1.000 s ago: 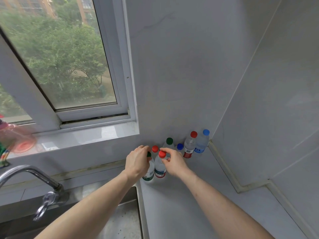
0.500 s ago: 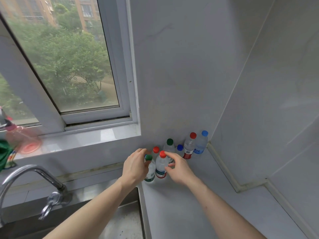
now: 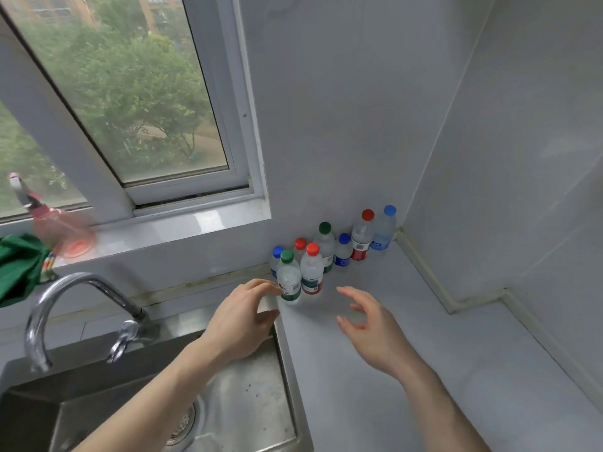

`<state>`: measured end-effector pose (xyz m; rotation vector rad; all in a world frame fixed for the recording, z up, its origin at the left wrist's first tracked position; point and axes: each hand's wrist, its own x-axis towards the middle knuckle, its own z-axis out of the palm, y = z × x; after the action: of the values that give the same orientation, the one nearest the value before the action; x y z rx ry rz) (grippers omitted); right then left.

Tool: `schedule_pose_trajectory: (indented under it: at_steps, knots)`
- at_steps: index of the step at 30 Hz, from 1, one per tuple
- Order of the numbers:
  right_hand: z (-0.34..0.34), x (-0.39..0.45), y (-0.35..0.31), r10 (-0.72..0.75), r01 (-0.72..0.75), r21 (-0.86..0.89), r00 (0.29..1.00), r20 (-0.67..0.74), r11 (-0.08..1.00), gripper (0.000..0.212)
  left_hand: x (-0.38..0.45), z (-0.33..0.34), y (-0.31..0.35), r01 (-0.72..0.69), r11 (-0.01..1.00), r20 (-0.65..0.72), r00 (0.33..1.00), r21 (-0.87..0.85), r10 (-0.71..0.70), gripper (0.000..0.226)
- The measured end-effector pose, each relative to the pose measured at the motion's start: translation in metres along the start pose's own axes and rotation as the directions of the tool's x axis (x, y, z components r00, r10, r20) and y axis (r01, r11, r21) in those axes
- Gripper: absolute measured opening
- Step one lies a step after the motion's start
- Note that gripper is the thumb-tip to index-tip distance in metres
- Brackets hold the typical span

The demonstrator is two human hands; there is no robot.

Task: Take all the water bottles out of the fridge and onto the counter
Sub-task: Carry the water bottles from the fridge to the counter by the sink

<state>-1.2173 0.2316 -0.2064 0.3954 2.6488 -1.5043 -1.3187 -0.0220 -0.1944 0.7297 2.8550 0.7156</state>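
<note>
Now eight bottles (image 3: 312,268) on counter (image 3: 424,353)

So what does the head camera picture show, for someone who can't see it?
Two open hands, left hand and right hand, hover just short of eight capped water bottles standing in a counter corner. A sink and tap sit left, under a window.

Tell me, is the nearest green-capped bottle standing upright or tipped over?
Upright: the green-capped bottle stands on the counter, cap on top; neither hand grips it.
</note>
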Motion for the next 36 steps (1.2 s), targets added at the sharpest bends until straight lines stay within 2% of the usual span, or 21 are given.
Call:
schedule_pose_trajectory:
  at_steps: [6, 10, 17, 22, 26, 30, 33, 36]
  knots:
    - [-0.004, -0.058, 0.006, 0.051, -0.052, -0.009, 0.994, -0.097, 0.999, 0.054, -0.017, 0.002, 0.021, -0.128, 0.991, 0.097, 0.987, -0.037, 0.131, 0.032]
    - [-0.005, -0.107, 0.011, 0.133, -0.139, -0.018, 0.976, -0.175, 0.99, 0.053, -0.031, 0.004, 0.036, -0.232, 0.972, 0.16, 0.958, -0.045, 0.236, 0.033]
    - [0.018, -0.193, 0.001, 0.231, -0.247, -0.012, 0.92, -0.316, 0.969, 0.055, -0.073, 0.009, 0.062, -0.383, 0.915, 0.272, 0.874, -0.127, 0.403, 0.034]
    - [0.05, -0.272, -0.014, 0.317, -0.341, 0.039, 0.82, -0.476, 0.939, 0.053, -0.114, 0.017, 0.074, -0.526, 0.821, 0.349, 0.743, -0.222, 0.571, 0.035]
    - [0.069, -0.334, -0.023, 0.386, -0.415, 0.077, 0.742, -0.548, 0.907, 0.053, -0.145, 0.02, 0.092, -0.608, 0.75, 0.393, 0.643, -0.259, 0.657, 0.034]
    - [0.077, -0.395, -0.032, 0.426, -0.465, 0.122, 0.632, -0.647, 0.877, 0.054, -0.171, 0.025, 0.121, -0.684, 0.655, 0.416, 0.519, -0.321, 0.747, 0.034]
    - [0.081, -0.451, -0.038, 0.451, -0.492, 0.182, 0.509, -0.733, 0.851, 0.057, -0.199, 0.027, 0.157, -0.745, 0.551, 0.424, 0.39, -0.376, 0.817, 0.037]
    - [0.083, -0.497, -0.045, 0.458, -0.504, 0.217, 0.423, -0.781, 0.836, 0.058, -0.227, 0.027, 0.191, -0.768, 0.491, 0.417, 0.321, -0.411, 0.85, 0.039]
